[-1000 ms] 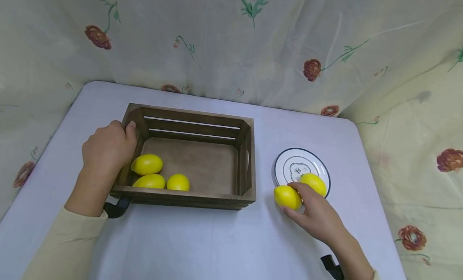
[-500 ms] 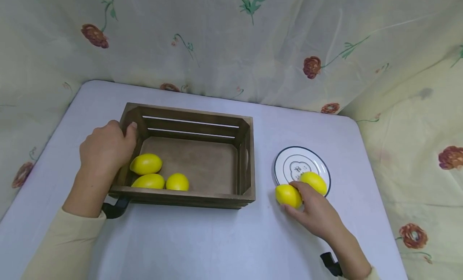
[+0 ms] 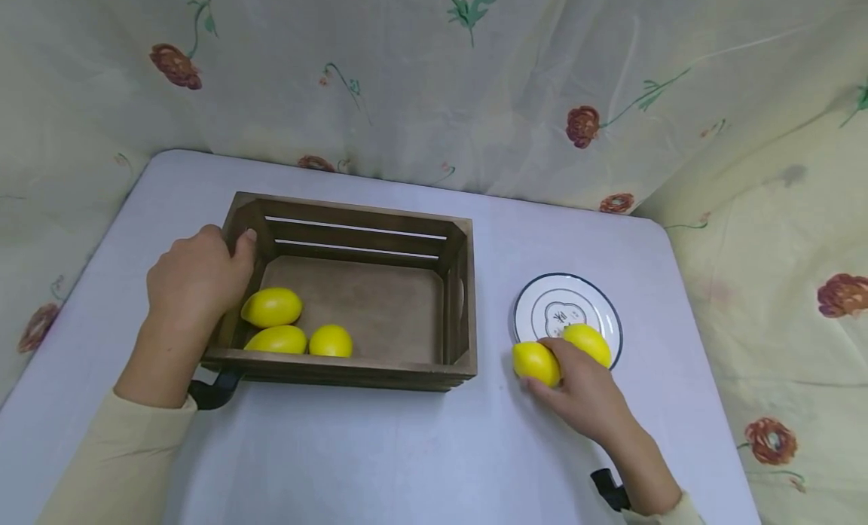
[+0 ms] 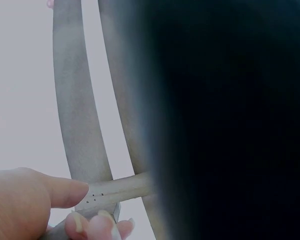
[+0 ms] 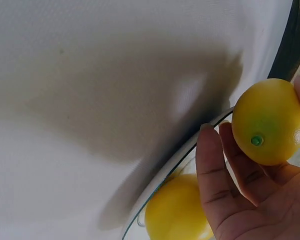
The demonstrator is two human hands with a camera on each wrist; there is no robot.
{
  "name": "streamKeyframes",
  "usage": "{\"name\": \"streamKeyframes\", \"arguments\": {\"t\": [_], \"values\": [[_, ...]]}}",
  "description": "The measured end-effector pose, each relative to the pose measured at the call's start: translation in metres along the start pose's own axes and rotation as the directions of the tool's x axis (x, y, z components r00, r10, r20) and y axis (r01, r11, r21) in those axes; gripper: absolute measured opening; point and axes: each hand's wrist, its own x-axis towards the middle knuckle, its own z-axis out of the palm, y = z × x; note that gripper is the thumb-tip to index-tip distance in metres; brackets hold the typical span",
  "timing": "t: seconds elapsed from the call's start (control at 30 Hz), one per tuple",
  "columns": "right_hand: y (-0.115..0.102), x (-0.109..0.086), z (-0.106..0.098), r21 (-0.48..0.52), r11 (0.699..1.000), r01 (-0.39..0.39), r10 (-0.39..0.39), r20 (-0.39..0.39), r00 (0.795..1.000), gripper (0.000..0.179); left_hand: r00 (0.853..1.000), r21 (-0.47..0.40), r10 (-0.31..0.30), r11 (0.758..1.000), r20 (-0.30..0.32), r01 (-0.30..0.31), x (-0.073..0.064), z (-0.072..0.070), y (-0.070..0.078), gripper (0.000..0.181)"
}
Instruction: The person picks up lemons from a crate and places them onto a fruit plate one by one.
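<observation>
My left hand point(image 3: 200, 280) grips the left end wall of a brown wooden crate point(image 3: 339, 364); in the left wrist view its thumb and fingers point(image 4: 67, 192) close about the slatted wood. Inside the crate, three lemons point(image 3: 331, 341) lie in the near left corner. At the right, my right hand point(image 3: 586, 389) holds a lemon point(image 3: 536, 363) between thumb and fingers, over the near left rim of a white plate point(image 3: 532, 310) with a dark edge. Another lemon point(image 3: 587, 343) rests on the plate, partly behind that hand. The right wrist view shows the held lemon point(image 5: 270, 122) with its green stem end.
A white cloth covers the table point(image 3: 380, 450). Flowered curtains point(image 3: 407, 80) hang behind it and along its sides. Black straps point(image 3: 610, 489) show at both wrists. A dark blurred shape point(image 4: 240, 120) hides the right half of the left wrist view.
The right hand and its lemon have shifted very slightly left and up. The left hand keeps its grip on the crate, and the lemons inside have not moved relative to it.
</observation>
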Motion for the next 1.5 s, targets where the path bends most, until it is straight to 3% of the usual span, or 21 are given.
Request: {"name": "streamKeyframes", "arguments": {"t": [0.7, 1.03, 1.5], "values": [[-0.002, 0.001, -0.008, 0.040, 0.999, -0.016, 0.015, 0.027, 1.000, 0.057, 1.000, -0.002, 0.010, 1.000, 0.005, -0.010, 0.001, -0.001, 0.000, 0.071], [0.004, -0.001, -0.008, 0.044, 0.998, -0.052, 0.054, -0.045, 0.998, 0.065, 1.000, 0.003, 0.011, 1.000, 0.005, -0.011, 0.001, -0.001, -0.001, 0.070], [0.004, 0.004, -0.002, -0.043, 0.995, -0.086, 0.080, -0.120, 0.990, 0.069, 1.000, 0.004, 0.010, 1.000, 0.001, -0.010, 0.001, 0.000, 0.000, 0.070]]}}
